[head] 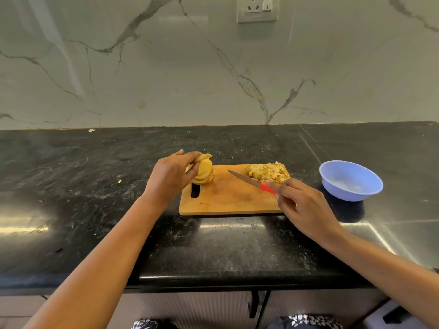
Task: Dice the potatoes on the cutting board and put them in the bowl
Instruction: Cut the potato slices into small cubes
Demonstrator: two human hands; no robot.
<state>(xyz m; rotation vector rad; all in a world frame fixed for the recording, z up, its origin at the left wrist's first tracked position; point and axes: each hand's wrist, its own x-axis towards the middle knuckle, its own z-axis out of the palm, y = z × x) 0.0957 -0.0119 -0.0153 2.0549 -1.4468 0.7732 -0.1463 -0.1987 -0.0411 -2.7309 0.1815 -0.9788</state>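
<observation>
A wooden cutting board lies on the black counter. At its far left corner my left hand grips a stack of potato slices standing on the board. A heap of diced potato sits at the board's far right corner. My right hand holds a knife by its red handle, the blade pointing left over the board between the stack and the heap. To the right of the board stands a light blue bowl, which looks empty.
The black stone counter runs wide on both sides, with a few small scraps on it. A marble backsplash rises behind, with a wall socket at the top. The counter's front edge and cabinet handles lie below my arms.
</observation>
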